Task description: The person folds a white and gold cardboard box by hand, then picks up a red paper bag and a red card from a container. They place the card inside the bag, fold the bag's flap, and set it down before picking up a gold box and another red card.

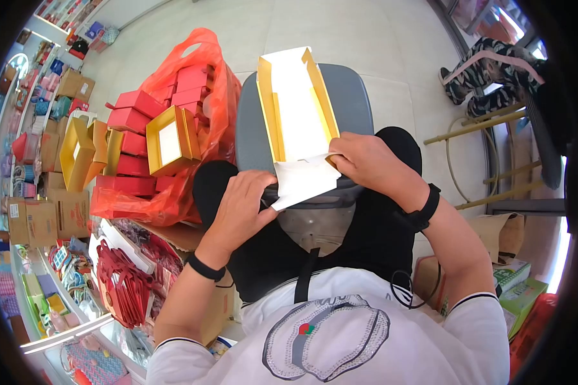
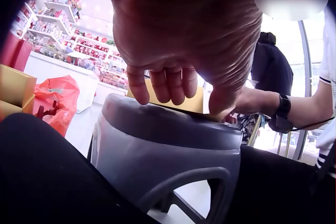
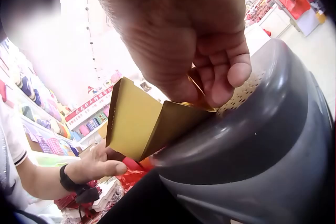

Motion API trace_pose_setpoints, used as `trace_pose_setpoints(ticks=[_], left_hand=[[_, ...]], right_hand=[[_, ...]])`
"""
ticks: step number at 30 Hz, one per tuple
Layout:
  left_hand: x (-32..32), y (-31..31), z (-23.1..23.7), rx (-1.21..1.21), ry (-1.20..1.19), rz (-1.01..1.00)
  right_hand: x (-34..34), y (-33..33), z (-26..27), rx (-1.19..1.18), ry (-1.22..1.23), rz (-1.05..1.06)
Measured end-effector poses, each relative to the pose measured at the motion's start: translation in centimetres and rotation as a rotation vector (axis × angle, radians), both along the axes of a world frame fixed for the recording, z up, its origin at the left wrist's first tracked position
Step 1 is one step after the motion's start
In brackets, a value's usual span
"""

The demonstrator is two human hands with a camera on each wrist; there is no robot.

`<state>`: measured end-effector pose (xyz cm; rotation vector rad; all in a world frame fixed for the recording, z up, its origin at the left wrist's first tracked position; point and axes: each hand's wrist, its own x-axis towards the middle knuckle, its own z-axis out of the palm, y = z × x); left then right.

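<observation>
A long cardboard box, gold on its folded sides and white inside, lies on a grey plastic stool between the knees. Its near end flap extends toward the body, white face up; its gold underside shows in the right wrist view. At the near right corner, my right hand pinches the folded cardboard with bent fingers. My left hand is at the flap's left edge, thumb spread from the fingers, fingertips right at the cardboard. In the left wrist view, its fingers hang loosely over the box's gold side.
Left of the stool, a red plastic bag holds several red boxes and an open gold box. More gold trays stand beside it. Red paper bags lie nearer. Shelves of goods line the left; a gold-legged rack stands right.
</observation>
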<state>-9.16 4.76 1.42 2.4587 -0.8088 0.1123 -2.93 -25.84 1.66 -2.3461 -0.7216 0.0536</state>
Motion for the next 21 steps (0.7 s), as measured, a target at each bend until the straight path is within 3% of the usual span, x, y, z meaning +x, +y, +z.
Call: trace_pose_setpoints(ticks=[8, 15, 21], left_hand=[[1.9, -0.7, -0.1, -0.018, -0.123, -0.121], [4.0, -0.1, 0.6, 0.092, -0.336, -0.022], [6.6, -0.6, 0.9, 0.155, -0.308, -0.193]], right_hand=[[0.2, -0.2, 0.2, -0.012, -0.002, 0.027], [0.4, -0.2, 0.3, -0.022, 0.016, 0.032], [0.8, -0.4, 0.4, -0.037, 0.015, 0.056]])
